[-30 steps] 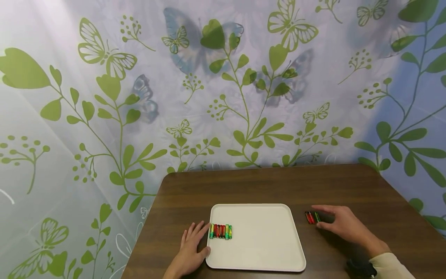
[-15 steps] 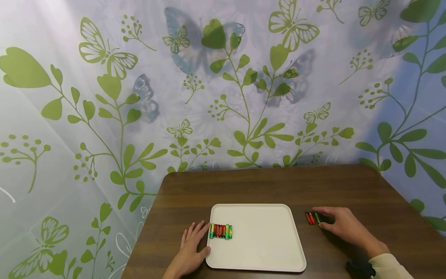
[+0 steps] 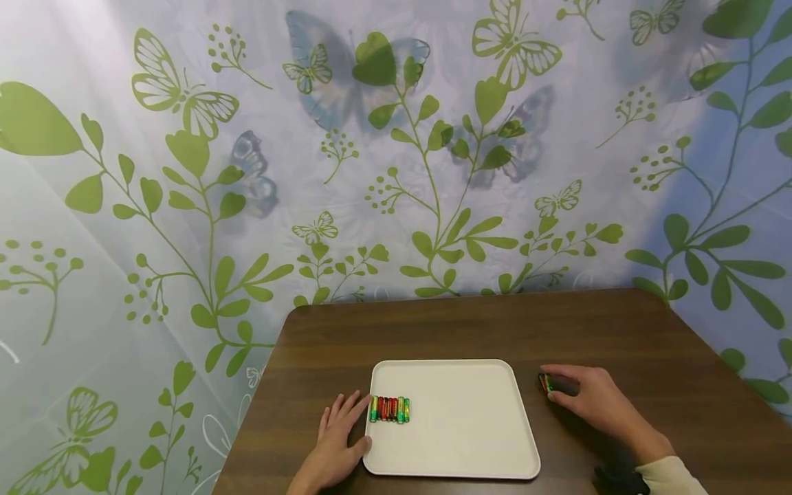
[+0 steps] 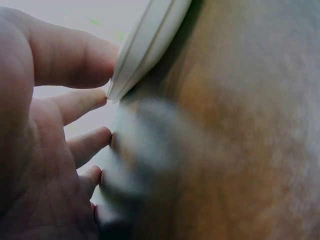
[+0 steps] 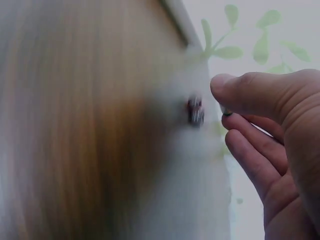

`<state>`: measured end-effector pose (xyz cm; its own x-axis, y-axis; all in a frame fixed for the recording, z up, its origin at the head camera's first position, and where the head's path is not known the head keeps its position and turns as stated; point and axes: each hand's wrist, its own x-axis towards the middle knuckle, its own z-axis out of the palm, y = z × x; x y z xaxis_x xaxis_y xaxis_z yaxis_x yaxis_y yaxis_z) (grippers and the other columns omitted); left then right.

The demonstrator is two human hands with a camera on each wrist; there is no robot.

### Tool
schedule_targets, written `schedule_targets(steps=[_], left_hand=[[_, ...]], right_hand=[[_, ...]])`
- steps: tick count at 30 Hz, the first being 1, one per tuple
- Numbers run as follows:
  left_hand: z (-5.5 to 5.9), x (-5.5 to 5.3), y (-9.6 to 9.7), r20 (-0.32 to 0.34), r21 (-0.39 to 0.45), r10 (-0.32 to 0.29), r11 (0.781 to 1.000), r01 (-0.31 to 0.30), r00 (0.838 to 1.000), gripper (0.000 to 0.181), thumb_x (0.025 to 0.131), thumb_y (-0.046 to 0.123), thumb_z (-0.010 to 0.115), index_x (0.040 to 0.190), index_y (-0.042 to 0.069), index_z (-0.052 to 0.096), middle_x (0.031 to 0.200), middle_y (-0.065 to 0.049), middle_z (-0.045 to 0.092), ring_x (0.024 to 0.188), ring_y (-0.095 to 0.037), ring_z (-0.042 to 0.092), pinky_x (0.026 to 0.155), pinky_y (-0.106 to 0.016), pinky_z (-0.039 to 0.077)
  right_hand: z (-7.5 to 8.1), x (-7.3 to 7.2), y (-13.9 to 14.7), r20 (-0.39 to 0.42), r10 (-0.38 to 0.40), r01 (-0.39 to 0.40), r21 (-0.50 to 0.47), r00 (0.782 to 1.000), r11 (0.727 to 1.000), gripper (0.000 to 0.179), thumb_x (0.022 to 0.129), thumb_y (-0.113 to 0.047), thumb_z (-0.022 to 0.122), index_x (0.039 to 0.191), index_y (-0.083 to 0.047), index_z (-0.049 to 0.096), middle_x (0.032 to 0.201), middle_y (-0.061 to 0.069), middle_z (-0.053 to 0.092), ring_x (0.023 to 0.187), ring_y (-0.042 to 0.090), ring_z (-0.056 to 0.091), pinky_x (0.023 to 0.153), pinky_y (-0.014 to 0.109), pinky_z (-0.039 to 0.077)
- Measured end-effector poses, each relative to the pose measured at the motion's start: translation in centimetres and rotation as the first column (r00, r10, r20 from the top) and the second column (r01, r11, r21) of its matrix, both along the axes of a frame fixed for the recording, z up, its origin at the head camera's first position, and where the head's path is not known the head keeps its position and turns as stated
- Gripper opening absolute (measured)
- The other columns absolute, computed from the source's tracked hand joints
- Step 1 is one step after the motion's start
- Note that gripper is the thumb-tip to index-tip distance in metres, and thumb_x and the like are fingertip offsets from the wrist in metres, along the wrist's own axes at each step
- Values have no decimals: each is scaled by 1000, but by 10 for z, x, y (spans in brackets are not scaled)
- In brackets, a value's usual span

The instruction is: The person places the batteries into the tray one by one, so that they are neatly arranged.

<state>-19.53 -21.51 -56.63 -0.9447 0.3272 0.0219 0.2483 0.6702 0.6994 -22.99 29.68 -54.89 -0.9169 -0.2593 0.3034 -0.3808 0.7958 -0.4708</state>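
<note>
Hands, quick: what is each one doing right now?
Left hand: open, fingers resting against the tray edge.
Right hand: fingers curled at the loose batteries; whether they grip one cannot be told.

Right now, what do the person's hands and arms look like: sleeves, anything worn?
Both hands are bare: no gloves, and no rings that I can make out. The right hand comes out of a cream long sleeve, with a dark band or device at the wrist. The left hand shows no sleeve in frame; its wrist is cut off by the picture's edge.

White tray (image 3: 470, 426), red-green batteries (image 3: 389, 409)
</note>
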Motion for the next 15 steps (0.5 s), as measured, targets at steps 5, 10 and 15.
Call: schedule_targets(steps=[5, 10, 15], left_hand=[[-1, 0, -1, -1, -6, -6, 1000, 6, 1000, 70, 90, 19, 67, 154, 16, 40, 162, -20, 29, 151, -51, 6, 114, -70, -5], [-1, 0, -1, -2, -5, -7, 1000, 7, 1000, 69, 90, 19, 67, 154, 16, 41, 162, -21, 30, 151, -51, 7, 114, -71, -5], [-1, -2, -1, -24, -18, -5, 1000, 5, 1000, 69, 90, 19, 67, 154, 16, 42, 161, -21, 31, 151, -51, 8, 114, -71, -3]], right_hand=[[3, -2, -33, 103, 18, -9, -90, 995, 996, 45, 84, -22, 81, 128, -19, 70, 71, -8, 59, 58, 5, 47, 55, 22, 40], [4, -2, -65, 111, 63, -45, -154, 992, 987, 46, 85, -20, 81, 130, -17, 69, 106, -3, 74, 89, 15, 71, 69, 28, 57], [3, -6, -95, 84, 102, -86, -180, 991, 980, 45, 84, -21, 81, 127, -17, 71, 126, -6, 70, 111, 19, 69, 80, 33, 59]])
